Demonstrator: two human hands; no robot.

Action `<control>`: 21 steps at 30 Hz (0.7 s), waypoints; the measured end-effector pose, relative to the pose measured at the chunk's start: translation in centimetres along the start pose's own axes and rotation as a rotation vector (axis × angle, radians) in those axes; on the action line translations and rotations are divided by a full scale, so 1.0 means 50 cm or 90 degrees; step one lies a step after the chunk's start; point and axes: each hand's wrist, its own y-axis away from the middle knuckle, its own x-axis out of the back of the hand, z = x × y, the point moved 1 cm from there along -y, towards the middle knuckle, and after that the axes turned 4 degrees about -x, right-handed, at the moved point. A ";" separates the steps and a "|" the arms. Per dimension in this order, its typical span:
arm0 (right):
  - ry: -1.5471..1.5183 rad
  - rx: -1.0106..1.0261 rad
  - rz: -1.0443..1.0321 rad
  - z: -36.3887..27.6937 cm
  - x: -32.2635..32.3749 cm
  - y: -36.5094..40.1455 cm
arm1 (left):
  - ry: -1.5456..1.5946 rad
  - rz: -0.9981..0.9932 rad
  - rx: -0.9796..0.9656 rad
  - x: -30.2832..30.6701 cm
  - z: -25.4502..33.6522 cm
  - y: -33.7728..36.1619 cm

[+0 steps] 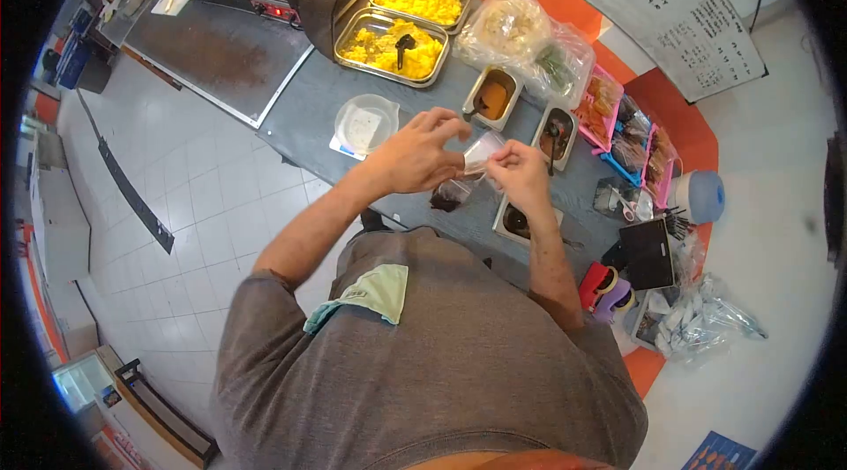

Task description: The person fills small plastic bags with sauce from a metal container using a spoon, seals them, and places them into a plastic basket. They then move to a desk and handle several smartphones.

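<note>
Above the grey counter, my right hand pinches the edge of a small clear plastic bag. My left hand is at the bag's other side, its fingers curved and apart; whether they touch the bag is unclear. Just below my hands, a clear bag with dark contents lies on the counter. A round clear plastic container sits left of my left hand. Beyond the hands stand a metal tray of brown sauce and another with a dark ladle. A third small metal tray is partly behind my right forearm.
Two trays of yellow food stand at the back, beside plastic bags of food. Pink baskets, scissors, a black box and tape dispensers are at the right. A whiteboard is behind.
</note>
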 end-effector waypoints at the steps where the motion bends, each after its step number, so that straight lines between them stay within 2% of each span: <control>1: 0.151 0.035 -0.024 0.006 -0.016 -0.017 | 0.009 -0.069 -0.016 0.013 -0.009 0.001; 2: 0.300 0.071 -0.049 0.009 -0.032 -0.036 | 0.017 -0.139 -0.032 0.025 -0.022 0.003; 3: 0.282 0.061 -0.041 0.007 -0.052 -0.055 | 0.016 -0.135 -0.034 0.032 -0.045 0.004; 4: 0.284 0.064 -0.039 0.003 -0.066 -0.071 | 0.112 -0.159 0.051 0.031 -0.076 0.009; 5: 0.117 -0.016 -0.066 0.001 -0.077 -0.087 | 0.208 -0.183 0.136 0.028 -0.105 0.016; 6: -0.052 -0.094 -0.093 0.002 -0.087 -0.102 | 0.207 -0.183 0.131 0.016 -0.128 0.031; 8: -0.089 -0.065 -0.118 0.016 -0.108 -0.119 | 0.423 0.012 0.274 -0.003 -0.168 0.066; 10: -0.084 -0.027 -0.083 0.003 -0.149 -0.112 | 0.421 0.029 0.289 0.023 -0.172 0.074; 11: -0.083 -0.028 -0.079 0.001 -0.162 -0.113 | 0.510 0.096 0.330 0.022 -0.180 0.083; 12: -0.029 0.018 -0.061 -0.001 -0.174 -0.115 | 0.598 0.163 0.374 0.021 -0.190 0.092; 14: 0.025 0.063 -0.040 -0.004 -0.201 -0.116 | 0.591 0.169 0.394 0.030 -0.212 0.107; 16: 0.159 0.170 0.060 -0.016 -0.226 -0.112 | 0.584 0.170 0.413 0.035 -0.233 0.119; 17: 0.159 0.167 0.067 -0.027 -0.236 -0.109 | 0.601 0.152 0.411 0.034 -0.243 0.124; 19: 0.329 0.269 0.118 -0.056 -0.254 -0.100 | 0.622 0.125 0.406 0.031 -0.259 0.134; 21: 0.349 0.298 0.118 -0.062 -0.258 -0.097 | 0.741 0.178 0.456 0.027 -0.268 0.145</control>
